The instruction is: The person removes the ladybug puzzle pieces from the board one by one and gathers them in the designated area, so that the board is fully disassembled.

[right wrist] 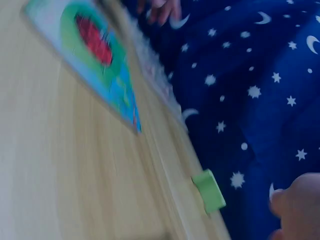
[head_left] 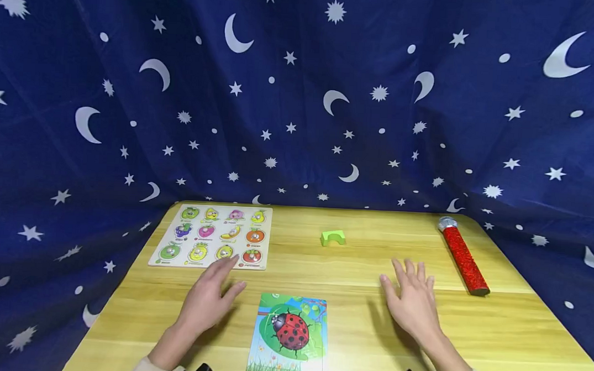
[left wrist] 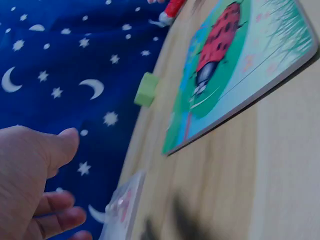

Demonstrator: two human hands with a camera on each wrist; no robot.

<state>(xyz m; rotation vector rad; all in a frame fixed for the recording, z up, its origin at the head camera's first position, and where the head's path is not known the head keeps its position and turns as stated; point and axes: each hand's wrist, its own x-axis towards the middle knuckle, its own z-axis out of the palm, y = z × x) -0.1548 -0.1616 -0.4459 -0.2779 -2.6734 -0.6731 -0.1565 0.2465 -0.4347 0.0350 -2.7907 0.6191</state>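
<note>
My left hand (head_left: 208,299) hovers over the table with relaxed fingers and holds nothing. Its fingertips reach the near edge of a fruit peg puzzle board (head_left: 174,260) at the back left. On the other side, my right hand (head_left: 413,301) is spread above the wood, also holding nothing. Between the hands, closer to the front edge, lies a square ladybug puzzle (head_left: 290,332). A small green arch block (head_left: 333,237) stands farther back, near the middle. To the right of my right hand lies a red glittery toy microphone (head_left: 465,259) with a silver head.
The light wooden table (head_left: 359,349) is bounded at the back and sides by a dark blue curtain (head_left: 299,125) printed with white moons and stars. Both wrists carry black camera mounts at the bottom of the head view.
</note>
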